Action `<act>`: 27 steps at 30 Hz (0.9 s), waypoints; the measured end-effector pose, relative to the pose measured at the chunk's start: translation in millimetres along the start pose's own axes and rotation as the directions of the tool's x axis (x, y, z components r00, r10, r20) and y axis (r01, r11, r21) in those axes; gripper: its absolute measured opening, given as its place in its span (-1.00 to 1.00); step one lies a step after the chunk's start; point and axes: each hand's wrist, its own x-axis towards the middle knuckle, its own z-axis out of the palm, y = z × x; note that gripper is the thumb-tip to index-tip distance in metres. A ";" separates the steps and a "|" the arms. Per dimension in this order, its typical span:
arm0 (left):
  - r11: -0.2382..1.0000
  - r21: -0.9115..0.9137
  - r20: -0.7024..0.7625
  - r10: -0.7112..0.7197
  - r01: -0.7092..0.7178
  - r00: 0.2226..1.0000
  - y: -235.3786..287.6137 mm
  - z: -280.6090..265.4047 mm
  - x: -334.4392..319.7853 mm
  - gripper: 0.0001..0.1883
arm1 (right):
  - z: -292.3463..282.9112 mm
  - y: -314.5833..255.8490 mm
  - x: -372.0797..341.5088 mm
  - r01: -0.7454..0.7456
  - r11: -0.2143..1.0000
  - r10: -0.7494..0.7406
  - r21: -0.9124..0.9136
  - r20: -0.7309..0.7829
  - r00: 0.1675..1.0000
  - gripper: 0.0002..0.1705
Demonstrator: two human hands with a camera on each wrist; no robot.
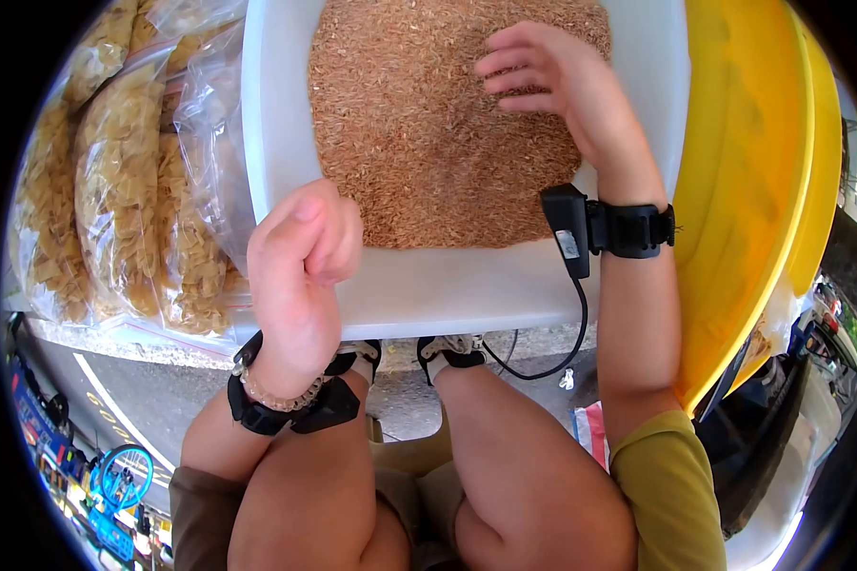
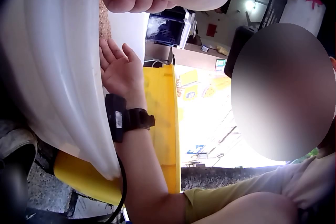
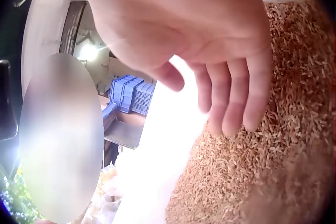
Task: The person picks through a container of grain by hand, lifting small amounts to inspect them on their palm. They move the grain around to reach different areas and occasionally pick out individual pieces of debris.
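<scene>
A white plastic tub [image 1: 419, 295] holds a heap of small reddish-brown, grain-like dried pieces [image 1: 428, 124]. My right hand [image 1: 557, 81] hovers over the right side of the heap, fingers spread and slightly bent, with nothing between them. The right wrist view shows its fingers [image 3: 236, 98] hanging down close over the pieces. At the tub's near left corner is my left hand [image 1: 305, 238], its fingers curled in toward the palm. Nothing shows in its grasp; in the left wrist view the curled fingers [image 2: 139, 4] appear at the top edge.
Clear plastic bags of pale yellowish dried flakes [image 1: 114, 190] lie left of the tub. A large yellow container [image 1: 743, 190] stands close against its right side. Below the tub are my shoes [image 1: 448, 352] and bent knees. Blue crates [image 3: 128, 95] stand in the background.
</scene>
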 end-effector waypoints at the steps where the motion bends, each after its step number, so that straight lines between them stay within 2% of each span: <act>1: 1.000 0.002 0.000 0.000 0.000 1.000 0.7 0.7 0.0 -0.60 | 4.0 -2.7 -3.3 -0.061 0.998 0.058 0.004 0.287 0.956 -0.50; 2: 1.000 0.006 -0.002 0.001 -0.001 1.000 0.7 0.8 0.1 -0.60 | 9.2 -4.7 -7.0 -0.120 0.993 0.106 -0.009 0.549 0.829 -0.45; 3: 1.000 0.011 -0.013 0.001 -0.001 1.000 0.1 0.7 0.5 -0.60 | 18.2 -4.7 -11.0 -0.209 0.978 0.162 -0.025 0.722 0.673 -0.38; 5: 1.000 0.019 -0.024 0.001 -0.001 1.000 -0.5 -0.2 0.4 -0.60 | 37.8 -2.7 -22.8 -0.214 0.972 0.193 -0.101 0.861 0.471 -0.32; 6: 1.000 0.020 -0.026 0.005 -0.005 1.000 -0.7 -0.1 0.4 -0.60 | 40.8 -0.6 -25.2 -0.212 0.972 0.191 -0.100 0.861 0.471 -0.32; 8: 1.000 0.021 -0.025 0.010 -0.010 1.000 -1.0 0.4 0.8 -0.60 | 42.6 3.7 -27.7 -0.141 0.957 0.290 -0.253 0.822 0.490 -0.27; 9: 1.000 0.017 -0.024 0.002 -0.002 1.000 -0.5 0.4 1.2 -0.59 | 39.8 5.3 -23.9 -0.138 0.958 0.288 -0.253 0.821 0.494 -0.27; 11: 1.000 0.014 -0.016 -0.001 0.002 1.000 1.0 0.9 1.3 -0.59 | 29.1 8.0 -11.3 -0.276 0.946 0.320 -0.171 0.633 0.705 -0.25; 12: 1.000 0.016 -0.012 -0.001 0.002 1.000 0.9 0.6 1.2 -0.59 | 24.1 10.4 -9.1 -0.249 0.958 0.286 -0.143 0.559 0.778 -0.28; 13: 1.000 0.018 -0.010 -0.001 0.001 1.000 0.7 0.5 1.1 -0.59 | 18.9 7.8 -7.9 -0.245 0.959 0.282 -0.143 0.557 0.781 -0.28; 15: 1.000 0.027 -0.021 0.014 -0.014 1.000 -0.9 1.3 0.7 -0.59 | 10.6 2.5 -6.3 -0.205 0.964 0.249 -0.172 0.295 0.922 -0.31; 16: 0.999 0.036 -0.034 0.027 -0.026 0.999 -1.3 1.4 0.7 -0.59 | 8.1 2.0 -8.3 -0.174 0.972 0.201 -0.156 0.176 0.964 -0.36; 17: 0.999 0.039 -0.035 0.029 -0.028 0.999 -1.3 1.3 0.8 -0.59 | 5.5 2.5 -7.5 -0.171 0.973 0.198 -0.154 0.178 0.964 -0.36; 19: 0.999 0.036 -0.022 0.010 -0.010 1.000 -0.7 0.8 0.7 -0.60 | -0.3 3.2 -4.5 -0.112 0.988 0.105 -0.107 -0.065 0.992 -0.40; 20: 0.999 0.038 -0.021 0.012 -0.011 1.000 -1.1 0.4 0.6 -0.60 | -5.3 3.0 -2.8 -0.126 0.979 0.108 -0.159 -0.119 0.987 -0.42; 24: 0.999 0.031 -0.029 0.006 -0.005 1.000 -1.3 0.3 0.4 -0.60 | -16.0 4.6 2.0 -0.124 0.969 0.083 -0.212 -0.192 0.978 -0.44; 27: 1.000 0.011 -0.029 -0.010 0.010 1.000 -0.2 1.0 1.0 -0.60 | -19.0 4.0 3.0 -0.090 0.957 0.024 -0.275 -0.235 0.972 -0.55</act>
